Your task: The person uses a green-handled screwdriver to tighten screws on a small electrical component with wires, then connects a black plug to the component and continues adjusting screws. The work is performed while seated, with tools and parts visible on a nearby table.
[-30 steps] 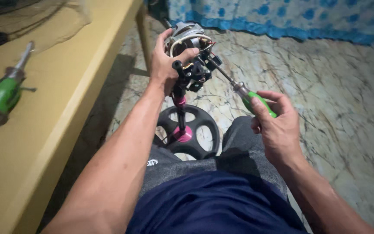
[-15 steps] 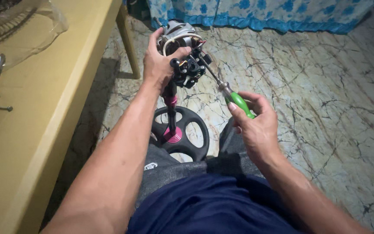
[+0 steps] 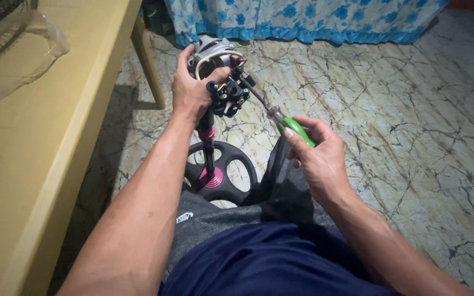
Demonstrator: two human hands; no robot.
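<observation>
Gripping the exposed fan motor point(image 3: 215, 60) from its left side, the person's left hand point(image 3: 192, 90) wraps fingers over the top of the housing with the thumb pressed across the front, the forearm stretched straight out from the body. The right hand point(image 3: 316, 156) is closed around the green handle of a screwdriver point(image 3: 281, 118), whose shaft slants up and left until its tip meets the black switch block point(image 3: 230, 93) on the motor's right side. The motor sits atop a thin black stem with pink collars point(image 3: 208, 145), which drops to a round black spoked base point(image 3: 223, 172) standing on the marble-patterned floor point(image 3: 390, 109) just ahead of the person's knees. A yellow wooden table point(image 3: 56, 142) fills the left edge of the view, one leg reaching the floor beside the motor; a clear plastic piece point(image 3: 34, 49) lies at its far corner. A blue floral cloth point(image 3: 314, 19) hangs along the far edge of the floor. The motor shows bare metal, a pale wire loop and dark wiring.
</observation>
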